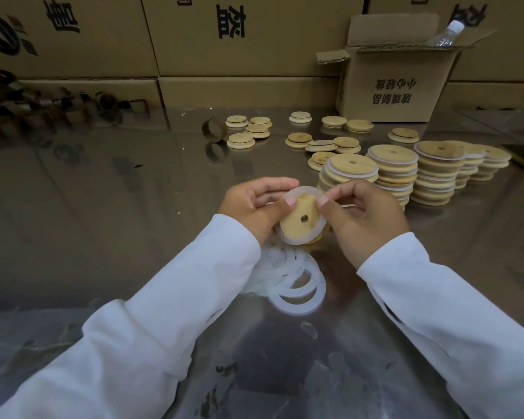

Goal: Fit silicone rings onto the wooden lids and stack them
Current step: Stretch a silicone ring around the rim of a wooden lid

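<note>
- A shiny metal desk (103, 207) fills the foreground and mirrors the cartons behind it.
- Closed cardboard boxes (248, 40) with large black printed characters are stacked as a wall along the back edge.
- An open cardboard box (397, 86) stands at the back right, flaps up, with black print on its front.
- A clear plastic bottle (445, 34) with a white cap sticks out of it, tilted.
- Brown cardboard rings (43, 107) lie heaped at back left.
- One single brown ring (214, 130) sits well apart from that heap.

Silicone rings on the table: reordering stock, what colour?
The silicone rings are translucent white; head view shows them best.
</note>
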Motion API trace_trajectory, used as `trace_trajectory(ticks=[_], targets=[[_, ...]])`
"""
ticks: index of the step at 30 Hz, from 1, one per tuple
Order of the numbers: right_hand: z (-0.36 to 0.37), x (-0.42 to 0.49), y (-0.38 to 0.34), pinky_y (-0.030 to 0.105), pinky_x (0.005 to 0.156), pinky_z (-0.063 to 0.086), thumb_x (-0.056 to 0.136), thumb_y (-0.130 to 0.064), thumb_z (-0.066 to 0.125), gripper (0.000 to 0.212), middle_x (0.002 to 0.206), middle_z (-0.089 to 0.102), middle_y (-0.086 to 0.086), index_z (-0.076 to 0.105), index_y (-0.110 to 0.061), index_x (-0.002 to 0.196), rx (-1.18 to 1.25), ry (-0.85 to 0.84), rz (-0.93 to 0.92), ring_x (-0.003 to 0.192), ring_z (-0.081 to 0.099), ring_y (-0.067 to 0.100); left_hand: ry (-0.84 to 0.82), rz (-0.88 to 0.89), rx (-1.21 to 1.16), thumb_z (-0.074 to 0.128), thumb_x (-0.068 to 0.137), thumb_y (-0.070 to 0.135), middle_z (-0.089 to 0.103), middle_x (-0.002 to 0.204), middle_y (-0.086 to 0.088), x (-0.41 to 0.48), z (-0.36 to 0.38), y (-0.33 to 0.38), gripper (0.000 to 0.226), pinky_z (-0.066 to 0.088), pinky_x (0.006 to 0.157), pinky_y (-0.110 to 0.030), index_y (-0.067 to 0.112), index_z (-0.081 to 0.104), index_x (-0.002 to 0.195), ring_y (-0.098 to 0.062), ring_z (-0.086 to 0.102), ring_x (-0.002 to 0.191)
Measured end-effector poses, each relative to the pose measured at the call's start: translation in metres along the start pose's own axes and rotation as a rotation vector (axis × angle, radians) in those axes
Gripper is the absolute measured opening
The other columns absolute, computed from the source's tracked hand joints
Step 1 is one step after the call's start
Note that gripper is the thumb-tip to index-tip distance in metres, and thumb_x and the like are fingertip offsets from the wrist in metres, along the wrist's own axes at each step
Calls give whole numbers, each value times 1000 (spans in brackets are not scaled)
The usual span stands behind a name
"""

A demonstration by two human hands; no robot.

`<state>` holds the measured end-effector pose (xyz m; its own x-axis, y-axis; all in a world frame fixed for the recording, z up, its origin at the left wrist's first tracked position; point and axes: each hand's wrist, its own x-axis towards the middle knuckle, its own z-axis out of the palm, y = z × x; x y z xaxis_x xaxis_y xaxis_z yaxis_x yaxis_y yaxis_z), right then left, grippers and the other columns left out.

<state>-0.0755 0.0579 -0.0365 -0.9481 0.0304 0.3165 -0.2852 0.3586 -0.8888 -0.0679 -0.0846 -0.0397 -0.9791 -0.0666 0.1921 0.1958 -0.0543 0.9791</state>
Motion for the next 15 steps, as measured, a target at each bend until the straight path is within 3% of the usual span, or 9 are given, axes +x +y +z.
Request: trace_trajectory(ticks=[4, 9, 15], targets=[[1, -1, 1, 28, 72, 51, 82, -23, 64, 16, 75, 62, -14, 55, -29, 70, -45, 28, -18, 72, 62, 8, 6, 28, -28, 59, 84, -1, 70, 87, -5, 1, -1, 2, 21, 56, 82, -37, 18, 67, 88, -23, 67, 83], [-1, 0, 1, 22, 69, 48, 81, -21, 66, 18, 73, 64, -14, 58, -28, 67, -8, 65, -11, 72, 62, 6, -44, -12, -146, 62, 80, 2, 74, 78, 1, 2, -4, 0, 20, 57, 63, -25, 18, 68, 88, -14, 70, 74], [-7, 7, 1, 23, 70, 43, 75, -18, 71, 25, 67, 67, -10, 65, -26, 52, 121, 46, 87, 78, 64, 14, -72, -1, -178, 69, 60, 17, 74, 85, -1, 4, -9, -1, 29, 56, 62, -26, 22, 70, 88, -17, 71, 82]])
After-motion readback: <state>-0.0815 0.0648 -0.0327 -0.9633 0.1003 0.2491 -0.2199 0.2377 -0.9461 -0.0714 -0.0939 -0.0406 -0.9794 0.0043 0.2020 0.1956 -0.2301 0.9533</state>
